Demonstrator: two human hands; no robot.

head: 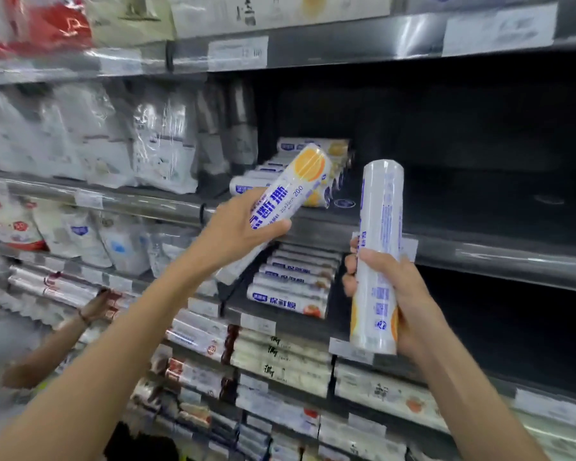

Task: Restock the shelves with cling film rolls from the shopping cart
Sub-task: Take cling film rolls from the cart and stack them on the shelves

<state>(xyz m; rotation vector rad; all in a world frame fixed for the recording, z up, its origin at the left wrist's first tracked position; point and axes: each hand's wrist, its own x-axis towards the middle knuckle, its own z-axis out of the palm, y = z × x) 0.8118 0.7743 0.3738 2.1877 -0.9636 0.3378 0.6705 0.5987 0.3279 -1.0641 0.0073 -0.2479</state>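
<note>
Before the stacked rolls on the shelf, left hand gripping a tilted roll just in front of them, right hand clasping an upright roll to their right, hands apart.

One white-and-orange cling film roll lies tilted in my left hand, a second roll upright in my right hand.

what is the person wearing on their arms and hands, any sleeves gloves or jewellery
Nothing shows. Both forearms are bare as far as the frame reaches, with no sleeve or cuff in view. The left hand and right hand have no gloves, and no ring, watch or bracelet is visible. The thin dark wristband at lower left is on another person's arm.
</note>
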